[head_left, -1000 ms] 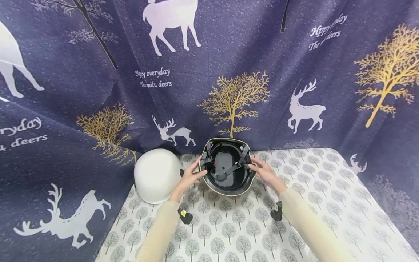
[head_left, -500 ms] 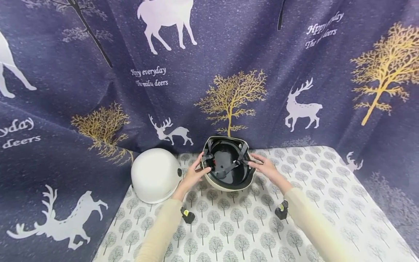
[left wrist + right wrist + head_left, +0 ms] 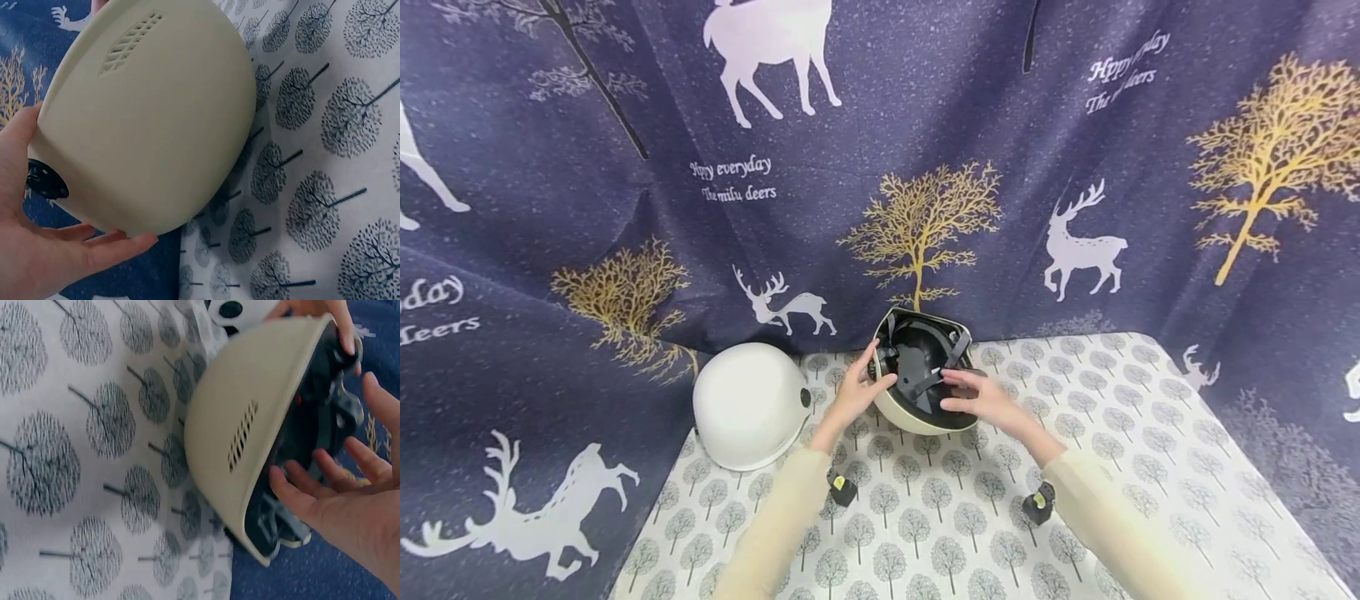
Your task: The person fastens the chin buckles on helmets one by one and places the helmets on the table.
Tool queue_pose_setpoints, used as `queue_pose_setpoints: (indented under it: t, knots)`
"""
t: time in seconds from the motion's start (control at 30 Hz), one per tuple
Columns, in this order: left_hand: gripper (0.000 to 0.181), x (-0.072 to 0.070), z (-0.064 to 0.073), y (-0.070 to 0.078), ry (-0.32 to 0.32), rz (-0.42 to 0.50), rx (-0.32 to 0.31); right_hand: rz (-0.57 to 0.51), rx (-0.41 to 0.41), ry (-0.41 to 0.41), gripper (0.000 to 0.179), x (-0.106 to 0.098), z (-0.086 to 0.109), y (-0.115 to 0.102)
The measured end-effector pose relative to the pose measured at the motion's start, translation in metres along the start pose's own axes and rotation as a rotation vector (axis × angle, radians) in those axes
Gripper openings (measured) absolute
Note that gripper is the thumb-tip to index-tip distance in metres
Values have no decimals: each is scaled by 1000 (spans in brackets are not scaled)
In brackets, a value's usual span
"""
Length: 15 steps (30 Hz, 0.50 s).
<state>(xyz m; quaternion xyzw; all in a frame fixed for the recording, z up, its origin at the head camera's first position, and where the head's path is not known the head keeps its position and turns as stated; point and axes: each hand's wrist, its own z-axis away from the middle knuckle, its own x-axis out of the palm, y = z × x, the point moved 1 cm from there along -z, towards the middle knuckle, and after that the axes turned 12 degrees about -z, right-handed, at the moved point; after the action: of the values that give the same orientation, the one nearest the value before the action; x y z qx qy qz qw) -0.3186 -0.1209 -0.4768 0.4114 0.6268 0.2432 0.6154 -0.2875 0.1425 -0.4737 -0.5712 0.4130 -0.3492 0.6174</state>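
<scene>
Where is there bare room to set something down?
Free: the white tree-print cloth, right of the right cream sleeve, and between both sleeves, in front of the cream black-lined helmet. Crowded: around the left hand, between that helmet and the white domed helmet.

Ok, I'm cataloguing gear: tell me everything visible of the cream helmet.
The cream helmet has a smooth, hard-looking shell, slotted vents and a round black side fitting. Inside are a black liner and dark straps. It is tilted, opening upward, near the back of the printed cloth; contact there is unclear. The left hand grips its side; the right hand reaches over the opening, perhaps touching straps.
</scene>
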Motion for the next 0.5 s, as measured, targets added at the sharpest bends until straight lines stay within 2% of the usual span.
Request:
queue_pose_setpoints:
  t: [0.1, 0.27, 0.37, 0.5]
  knots:
    - [75, 2, -3, 3, 6, -53, 24, 2, 0, -67, 64, 7, -1, 2]
    - [73, 3, -5, 6, 34, -88, 18, 25, 7, -147, 63, 18, -2, 1]
    - [74, 4, -5, 8, 51, -105, 31, 49, 8, -146, 63, 23, -1, 1]
    - [75, 6, -6, 15, 75, -154, 36, 80, 15, -84, 60, 27, -1, -1]
